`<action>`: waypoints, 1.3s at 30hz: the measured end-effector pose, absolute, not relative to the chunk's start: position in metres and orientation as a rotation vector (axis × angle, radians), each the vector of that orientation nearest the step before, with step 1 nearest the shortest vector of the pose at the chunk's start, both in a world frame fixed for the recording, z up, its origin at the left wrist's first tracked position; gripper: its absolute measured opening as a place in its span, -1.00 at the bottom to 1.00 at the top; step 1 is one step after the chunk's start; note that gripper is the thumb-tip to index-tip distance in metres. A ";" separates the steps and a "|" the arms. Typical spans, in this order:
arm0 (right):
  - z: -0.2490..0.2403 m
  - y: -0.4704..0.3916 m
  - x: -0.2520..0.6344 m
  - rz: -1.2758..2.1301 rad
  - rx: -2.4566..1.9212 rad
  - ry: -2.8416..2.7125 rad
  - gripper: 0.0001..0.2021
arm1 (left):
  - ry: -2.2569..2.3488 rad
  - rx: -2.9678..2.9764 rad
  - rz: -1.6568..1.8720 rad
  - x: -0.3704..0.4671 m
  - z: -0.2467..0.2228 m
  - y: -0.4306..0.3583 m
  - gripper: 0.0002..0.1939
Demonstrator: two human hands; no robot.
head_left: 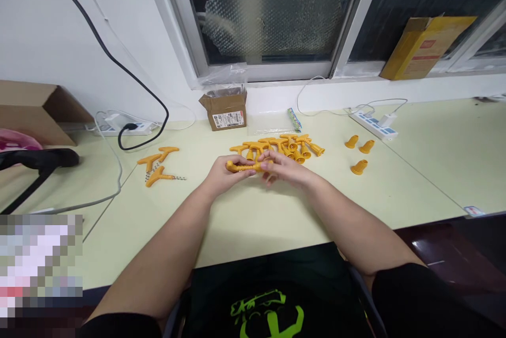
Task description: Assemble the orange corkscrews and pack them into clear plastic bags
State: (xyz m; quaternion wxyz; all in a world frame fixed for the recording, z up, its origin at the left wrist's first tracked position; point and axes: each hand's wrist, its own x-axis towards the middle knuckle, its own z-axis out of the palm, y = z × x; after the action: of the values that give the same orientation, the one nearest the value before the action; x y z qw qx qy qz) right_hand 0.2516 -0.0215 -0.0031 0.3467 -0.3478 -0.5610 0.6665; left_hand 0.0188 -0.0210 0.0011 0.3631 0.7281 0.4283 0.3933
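Over the middle of the table, my left hand [226,172] closes around the T-shaped handle of a yellow corkscrew [242,167]. My right hand [288,170] pinches the corkscrew's other end, where fingers partly hide it. Just beyond both hands lies a pile of yellow corkscrews [276,142], several with bell-shaped sleeves on them. To the left are three yellow T-handles with bare metal spirals [158,175]. Three loose yellow bell-shaped sleeves [359,167] stand apart on the right.
A small open cardboard box [226,110] sits against the wall beside a clear plastic bag [272,123]. Power strips [373,124] with cables lie at the back right and back left. A black stand [43,161] and a larger carton [31,111] occupy the left.
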 end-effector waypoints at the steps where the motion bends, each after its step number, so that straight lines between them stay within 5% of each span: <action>1: -0.005 -0.020 0.252 1.603 -0.856 -1.492 -0.60 | 1.125 1.849 1.038 0.018 0.001 -0.020 -0.61; 4: -0.009 -0.017 0.252 1.449 -0.842 -1.498 -0.61 | 1.158 1.789 1.075 0.016 0.001 -0.016 -0.58; 10: -0.002 -0.019 0.250 1.992 -0.962 -1.172 -0.74 | 1.084 1.738 1.019 0.017 0.001 -0.019 -0.51; 19: 0.009 -0.017 0.255 2.273 -0.990 -1.004 -0.83 | 1.068 1.892 1.034 0.023 0.002 -0.027 -0.63; 27: -0.007 -0.022 0.249 1.789 -0.731 -1.448 -0.63 | 1.043 1.659 1.014 0.020 0.006 -0.022 -0.57; 39: -0.012 -0.014 0.258 0.577 -0.634 -2.107 -0.84 | 0.992 1.091 0.781 0.017 0.009 -0.018 -0.57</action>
State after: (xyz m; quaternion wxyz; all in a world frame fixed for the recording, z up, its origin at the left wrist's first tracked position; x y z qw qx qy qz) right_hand 0.2580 -0.0141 -0.0123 0.4202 -0.2530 -0.8405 0.2301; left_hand 0.0174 -0.0176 0.0088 0.6717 0.4842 0.4406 0.3468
